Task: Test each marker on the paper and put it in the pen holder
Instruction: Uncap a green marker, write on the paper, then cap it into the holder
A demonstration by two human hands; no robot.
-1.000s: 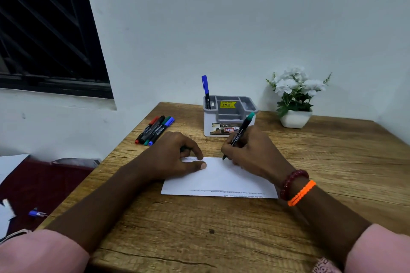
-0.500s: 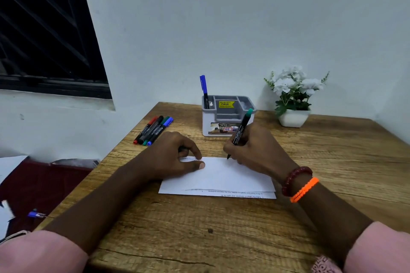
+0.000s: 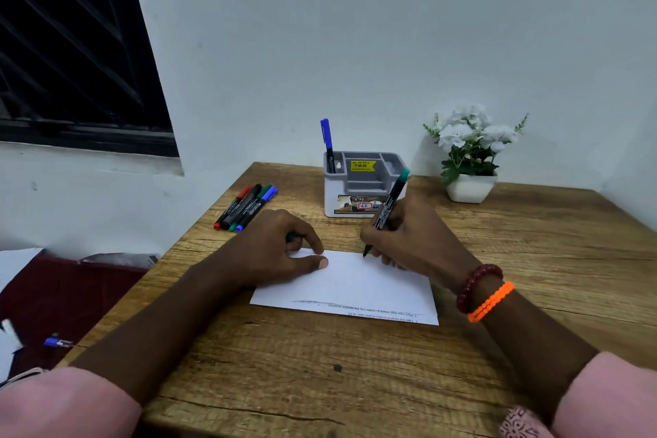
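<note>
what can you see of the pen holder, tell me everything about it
The pen holder is a small boxy organiser, plastic by its look, with white outer walls and a grey inner tray split into several compartments. A yellow price sticker sits inside at the back, and a torn printed label runs along its front. It stands upright on the wooden table near the wall. One blue-capped marker stands in its back left compartment. No hand touches it.

We see the paper (image 3: 352, 290) lying near the middle of the surface (image 3: 320, 377), with the pen holder (image 3: 362, 185) just beyond it, one marker (image 3: 327, 139) standing in its far-left compartment. Four markers (image 3: 245, 207) lie side by side at the far left. The flower pot (image 3: 470, 187) stands right of the holder.
</note>
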